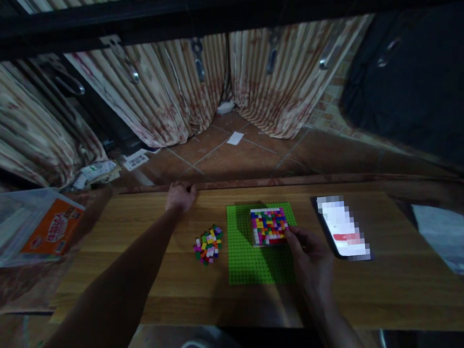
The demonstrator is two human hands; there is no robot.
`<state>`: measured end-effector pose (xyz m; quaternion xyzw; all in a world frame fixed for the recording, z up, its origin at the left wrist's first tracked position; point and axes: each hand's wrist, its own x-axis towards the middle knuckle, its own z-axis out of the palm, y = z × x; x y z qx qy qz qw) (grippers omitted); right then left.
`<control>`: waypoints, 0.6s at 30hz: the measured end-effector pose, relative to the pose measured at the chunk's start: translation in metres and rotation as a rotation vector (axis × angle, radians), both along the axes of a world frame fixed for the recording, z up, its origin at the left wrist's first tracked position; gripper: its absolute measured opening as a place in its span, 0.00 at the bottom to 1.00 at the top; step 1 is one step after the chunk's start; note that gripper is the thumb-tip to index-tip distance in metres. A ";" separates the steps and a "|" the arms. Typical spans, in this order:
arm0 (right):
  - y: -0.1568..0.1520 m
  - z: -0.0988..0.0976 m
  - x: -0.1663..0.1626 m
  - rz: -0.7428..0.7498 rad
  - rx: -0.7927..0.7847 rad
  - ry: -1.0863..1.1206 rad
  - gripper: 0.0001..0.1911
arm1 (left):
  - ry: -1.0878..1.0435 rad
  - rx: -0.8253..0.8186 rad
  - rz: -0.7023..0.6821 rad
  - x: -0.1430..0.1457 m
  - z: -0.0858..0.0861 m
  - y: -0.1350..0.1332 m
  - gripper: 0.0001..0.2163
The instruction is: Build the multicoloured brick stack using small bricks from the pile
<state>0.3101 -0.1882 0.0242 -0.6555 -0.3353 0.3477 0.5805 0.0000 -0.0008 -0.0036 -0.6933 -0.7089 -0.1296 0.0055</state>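
A low block of multicoloured toy building bricks [269,226], with white bricks along its far and left edges, sits on a green studded baseplate [244,267]. My right hand [312,251] reaches in from the right, thumb and forefinger closed at the block's near right corner. Whether a single small brick is between those fingertips is hidden. At the table's far edge, my left hand [180,196] rests with its fingers curled, and I cannot see what is inside them. A pile of loose small bricks [209,245] lies on the wood left of the baseplate, nearer me than my left hand.
On the wooden table [194,302], a phone [342,229] with a lit screen lies right of my right hand. Beyond the left end is a clear plastic box [21,225] with an orange label. Past the right end lies a pale sheet [457,238]. Curtains [192,91] hang beyond.
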 end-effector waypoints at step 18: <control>-0.009 0.022 -0.099 0.569 0.277 -0.702 0.15 | -0.019 0.023 -0.019 0.000 -0.001 0.001 0.18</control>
